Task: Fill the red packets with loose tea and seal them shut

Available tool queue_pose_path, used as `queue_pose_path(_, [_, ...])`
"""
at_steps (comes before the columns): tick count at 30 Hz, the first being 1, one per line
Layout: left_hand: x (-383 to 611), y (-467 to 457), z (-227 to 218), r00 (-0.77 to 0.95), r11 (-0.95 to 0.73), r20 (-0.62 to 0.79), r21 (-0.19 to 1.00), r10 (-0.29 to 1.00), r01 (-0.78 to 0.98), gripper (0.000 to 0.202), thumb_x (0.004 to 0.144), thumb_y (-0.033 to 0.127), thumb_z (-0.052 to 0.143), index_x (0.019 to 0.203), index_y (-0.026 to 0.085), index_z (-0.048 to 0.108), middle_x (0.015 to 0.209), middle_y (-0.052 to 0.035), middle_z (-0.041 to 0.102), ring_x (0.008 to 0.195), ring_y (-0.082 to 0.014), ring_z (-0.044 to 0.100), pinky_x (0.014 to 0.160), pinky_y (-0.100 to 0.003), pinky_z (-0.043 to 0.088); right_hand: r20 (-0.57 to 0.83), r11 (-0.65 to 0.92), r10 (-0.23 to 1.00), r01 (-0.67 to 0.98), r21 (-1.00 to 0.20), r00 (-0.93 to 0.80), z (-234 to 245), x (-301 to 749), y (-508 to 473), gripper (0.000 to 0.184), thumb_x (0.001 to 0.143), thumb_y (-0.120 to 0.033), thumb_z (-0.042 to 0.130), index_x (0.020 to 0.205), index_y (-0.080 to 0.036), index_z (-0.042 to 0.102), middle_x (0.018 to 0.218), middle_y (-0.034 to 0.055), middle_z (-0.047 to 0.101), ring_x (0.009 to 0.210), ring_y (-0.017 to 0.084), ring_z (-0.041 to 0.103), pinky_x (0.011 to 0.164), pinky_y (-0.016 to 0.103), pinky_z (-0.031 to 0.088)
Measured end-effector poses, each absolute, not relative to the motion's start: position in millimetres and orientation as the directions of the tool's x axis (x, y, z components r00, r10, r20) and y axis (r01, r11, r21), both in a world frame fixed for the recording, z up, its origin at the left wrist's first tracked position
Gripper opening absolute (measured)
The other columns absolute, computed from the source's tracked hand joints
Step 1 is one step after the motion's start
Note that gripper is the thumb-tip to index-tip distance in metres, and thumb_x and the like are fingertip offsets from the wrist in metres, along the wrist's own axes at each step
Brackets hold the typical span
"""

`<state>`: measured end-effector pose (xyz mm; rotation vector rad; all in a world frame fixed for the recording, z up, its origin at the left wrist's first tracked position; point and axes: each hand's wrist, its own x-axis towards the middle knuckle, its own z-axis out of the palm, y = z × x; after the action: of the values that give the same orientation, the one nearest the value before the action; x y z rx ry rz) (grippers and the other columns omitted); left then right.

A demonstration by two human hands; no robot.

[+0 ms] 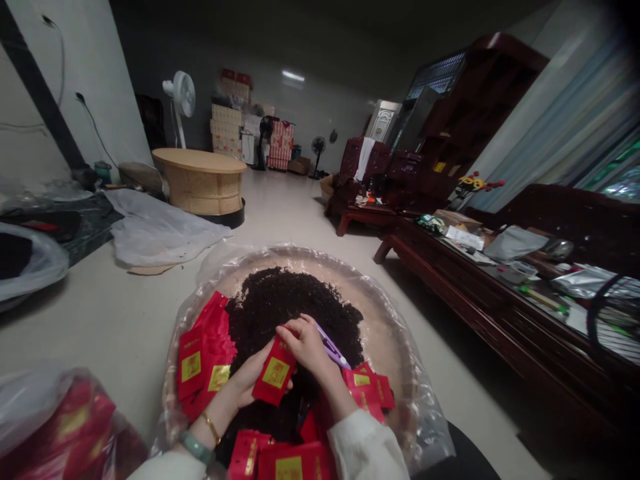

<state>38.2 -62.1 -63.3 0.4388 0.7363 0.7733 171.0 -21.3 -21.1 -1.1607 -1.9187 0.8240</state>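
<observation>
My left hand grips a small red packet with a gold label by its lower left side. The fingers of my right hand pinch the packet's top edge. A slim purple tool sticks out beside my right hand; whether that hand also holds it, I cannot tell. Beneath both hands, a heap of dark loose leaves lies in a round woven tray lined with clear plastic. Flat red packets overlap at the tray's left. More red packets lie at its right and near edge.
A clear bag of red packets stands at the lower left. Beyond it are a plastic sheet and a round wooden stand. Along the right runs a long dark wooden table bearing assorted items. Stacked boxes and fans stand at the back.
</observation>
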Motion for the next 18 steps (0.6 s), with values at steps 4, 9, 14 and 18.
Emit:
queue_pose_path(4, [39.7,-63.6,-60.6,0.417,0.609,-0.448,0.647,0.791,-0.459,0.046,0.079,0.054,0.057,0.086,0.01,0.064,0.061,-0.0074,0.07,0.05,-0.0182,0.065,0.049,-0.027,0.051,0.24,0.357,0.919,0.404,-0.842,-0.312,-25.0,172.4,-18.6,0.049,0.087,-0.05,0.044,0.049,-0.02,0.051,0.051,-0.0057,0.044,0.055,0.011,0.043,0.098,0.038,0.025])
queue_pose_path(9, [39.7,-63.4,-59.5,0.39,0.545,-0.385,0.664,0.836,-0.512,0.041,0.077,0.049,0.064,0.095,0.012,0.062,0.067,-0.0068,0.072,0.053,-0.0173,0.066,0.054,-0.028,0.053,0.219,0.312,0.93,0.32,-0.895,-0.295,-24.2,177.4,-17.0,0.058,0.085,-0.063,0.037,0.054,-0.022,0.061,0.056,-0.0017,0.054,0.062,0.015,0.051,0.101,0.039,0.024])
queue_pose_path(14, [38.0,-64.0,-57.3,0.345,0.513,-0.381,0.686,0.858,-0.516,0.036,0.077,0.047,0.064,0.092,0.014,0.06,0.06,-0.0031,0.068,0.051,-0.0187,0.066,0.051,-0.029,0.054,0.177,0.242,0.936,0.189,-0.952,-0.303,-20.6,183.4,-15.3,0.068,0.084,-0.07,0.027,0.068,-0.021,0.071,0.065,0.0043,0.064,0.072,0.021,0.057,0.085,0.036,0.039])
queue_pose_path(18, [37.3,-63.7,-56.2,0.331,0.508,-0.386,0.694,0.861,-0.511,0.035,0.078,0.047,0.062,0.09,0.014,0.059,0.061,-0.0037,0.068,0.052,-0.0191,0.067,0.051,-0.029,0.055,0.21,0.269,0.946,0.242,-0.932,-0.245,-19.5,186.1,-14.2,0.067,0.083,-0.071,0.03,0.064,-0.022,0.072,0.067,0.005,0.065,0.077,0.022,0.058,0.087,0.038,0.037])
